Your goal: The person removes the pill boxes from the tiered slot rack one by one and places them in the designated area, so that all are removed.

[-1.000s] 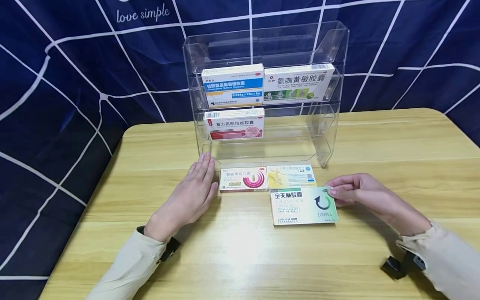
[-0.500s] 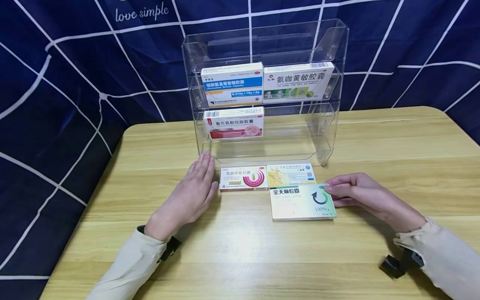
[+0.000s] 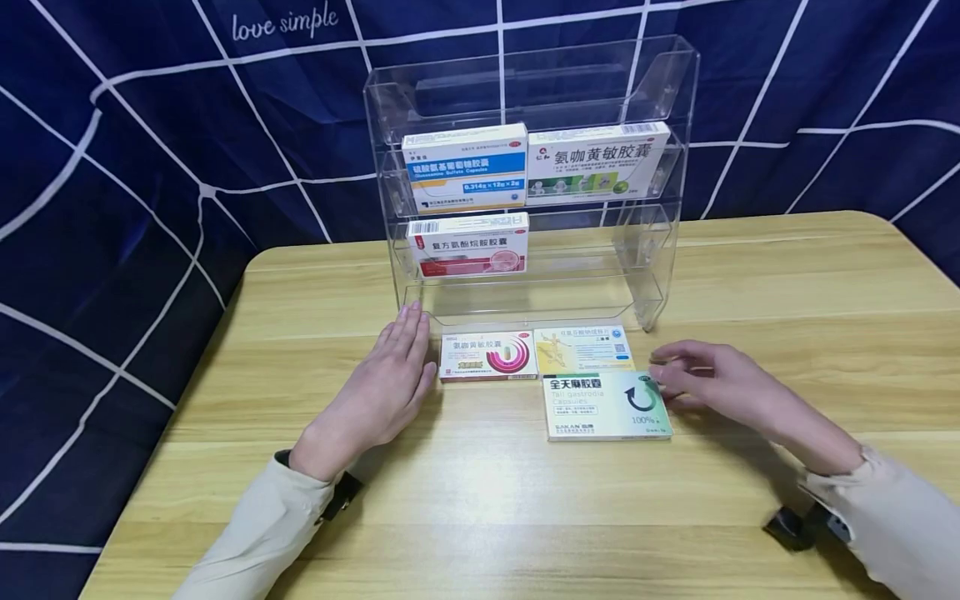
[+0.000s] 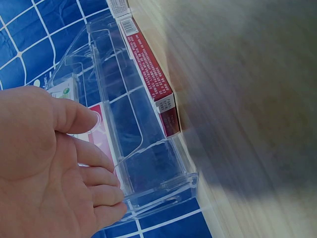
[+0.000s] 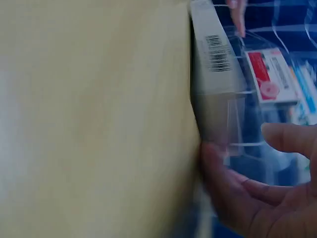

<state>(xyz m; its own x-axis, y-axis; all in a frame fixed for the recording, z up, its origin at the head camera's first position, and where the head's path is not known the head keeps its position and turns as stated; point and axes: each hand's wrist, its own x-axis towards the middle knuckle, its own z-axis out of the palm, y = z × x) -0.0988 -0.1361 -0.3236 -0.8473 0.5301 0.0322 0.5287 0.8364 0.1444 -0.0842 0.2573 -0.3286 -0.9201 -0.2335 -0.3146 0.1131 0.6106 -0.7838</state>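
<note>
Right fingers (image 3: 690, 351) wider beside green box (image 3: 606, 408)

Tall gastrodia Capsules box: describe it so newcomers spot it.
Find the clear plastic rack, then the table before it. Nearest the viewer, by the right hand, lies the Tall gastrodia Capsules box. A dark curved arrow on its green end sets it apart from the pink-ringed box and yellow box beyond.

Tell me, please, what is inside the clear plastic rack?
The clear plastic rack holds a blue-white box, a green-white box beside it and a red-white box on a lower tier. Anything directly behind them is covered.
</note>
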